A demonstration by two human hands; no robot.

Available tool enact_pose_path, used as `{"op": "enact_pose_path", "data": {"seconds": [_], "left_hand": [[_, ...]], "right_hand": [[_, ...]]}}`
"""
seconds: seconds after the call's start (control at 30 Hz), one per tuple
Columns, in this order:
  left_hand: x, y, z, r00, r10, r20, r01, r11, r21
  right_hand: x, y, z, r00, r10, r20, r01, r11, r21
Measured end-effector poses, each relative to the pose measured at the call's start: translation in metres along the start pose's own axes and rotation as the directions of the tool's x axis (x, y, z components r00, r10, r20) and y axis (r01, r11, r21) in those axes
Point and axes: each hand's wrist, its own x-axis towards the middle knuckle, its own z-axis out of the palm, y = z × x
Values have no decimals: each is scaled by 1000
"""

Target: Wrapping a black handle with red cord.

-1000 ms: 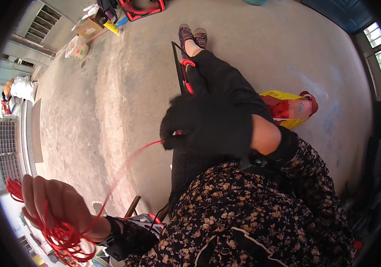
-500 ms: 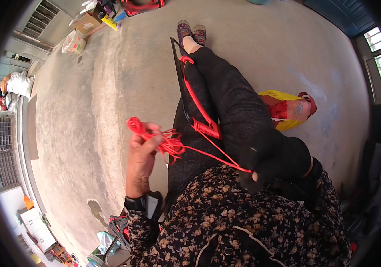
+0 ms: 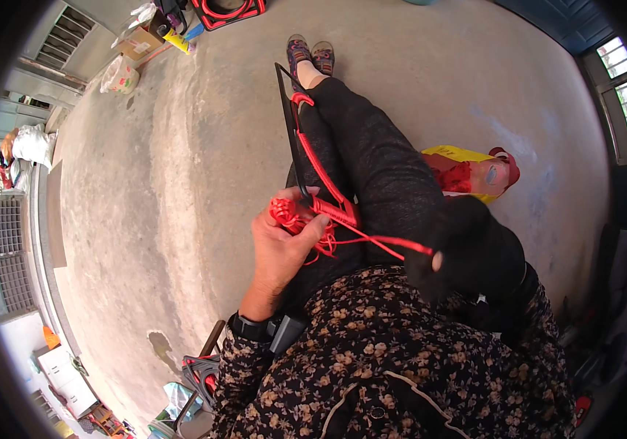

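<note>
A thin black frame (image 3: pixel 288 121) lies along my legs, and red cord is wound around part of it, with a tight coil (image 3: pixel 334 212) at its near corner. My left hand (image 3: pixel 277 252), bare, is closed around a loose bundle of red cord (image 3: pixel 289 212), its thumb and fingers at the frame's near corner. From that corner a strand of red cord (image 3: pixel 394 242) runs taut to the right. My right hand (image 3: pixel 449 252), in a black glove with one bare fingertip showing, pinches this strand; most of its fingers are hidden in the dark glove.
To the right of my legs a yellow and red bag (image 3: pixel 467 174) lies on the concrete floor. Another red and black frame (image 3: pixel 229 11) is at the far edge. A white bucket (image 3: pixel 119 75) and a cardboard box (image 3: pixel 138 45) stand far left. Beside my left elbow is a red-black frame (image 3: pixel 201 373).
My left hand has moved right with the cord bundle, from beside my leg to the frame's near corner. My gloved right hand has shifted slightly up and right, drawing the strand along.
</note>
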Motion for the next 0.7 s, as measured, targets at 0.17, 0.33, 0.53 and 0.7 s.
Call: {"op": "enact_pose_path", "data": {"seconds": [0.17,0.33,0.53,0.7], "left_hand": [[-7,3,-19,999,-30,-22,29,999,-45],[-11,5,-35,997,-72,28,76,980,-183],[-14,-3,-36,995,-61,77,75,979,-192],[-3,0,-12,999,24,32,-25,1000,20]], "right_hand": [[0,3,-13,974,-2,-228,0,1000,-9],[7,-1,-31,912,-129,-388,43,974,-223],[32,4,-37,859,-165,-484,35,963,-266],[12,14,-45,870,-147,-470,-100,882,-461]]}}
